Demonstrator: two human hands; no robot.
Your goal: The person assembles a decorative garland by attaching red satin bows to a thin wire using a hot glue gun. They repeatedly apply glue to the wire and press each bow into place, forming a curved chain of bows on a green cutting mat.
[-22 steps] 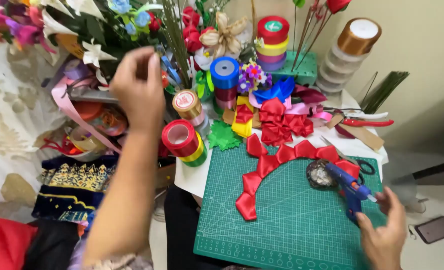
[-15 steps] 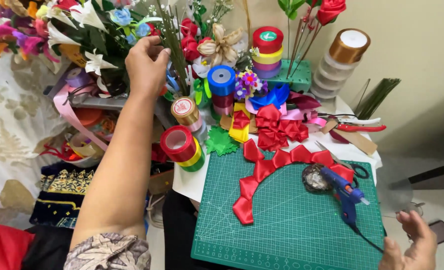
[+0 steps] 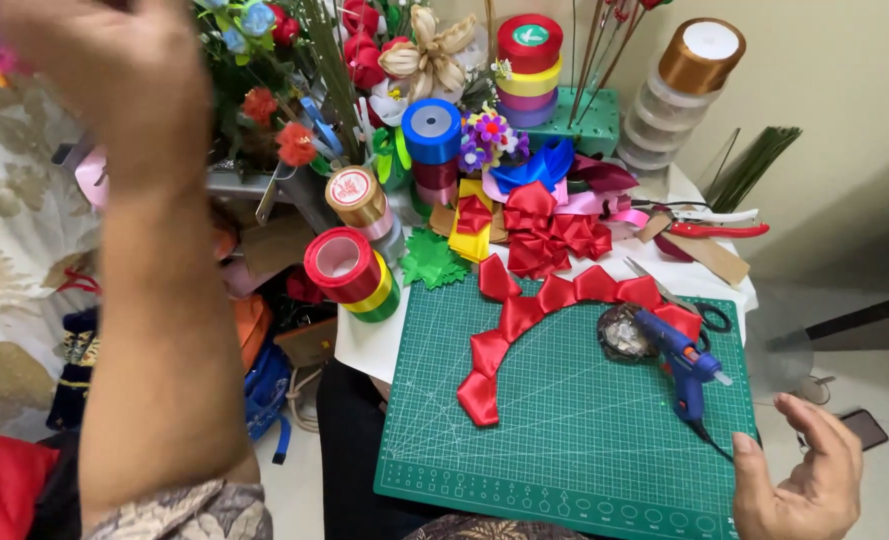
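- While the left hand (image 3: 105,80) is raised high at the far left, close to the camera and blurred, I cannot tell whether its fingers are spread or pinching anything; it is up by the flowers (image 3: 265,60).
- Right of that arm, a red spool (image 3: 343,265) lies on its side at the bench (image 3: 365,345) edge, with a gold spool (image 3: 355,195) just behind it.
- Further right, a blue spool (image 3: 432,132) stands on a dark red one, and a red-topped stack (image 3: 530,65) rises behind it.
- The green mat (image 3: 565,430) covers the front of the bench.
- On the mat lies a curved red ribbon garland (image 3: 535,320) of folded petals, arching from lower left to upper right.
- Loose red bows (image 3: 545,235) sit just behind the mat.
- A blue glue gun (image 3: 680,355) rests on the mat at the garland's right end, beside a crumpled foil piece (image 3: 620,335).
- Red-handled pliers (image 3: 715,228) lie further back.
- The right hand (image 3: 805,480) hovers at the lower right, palm up, fingers loosely spread, empty, just beyond the glue gun's cord.
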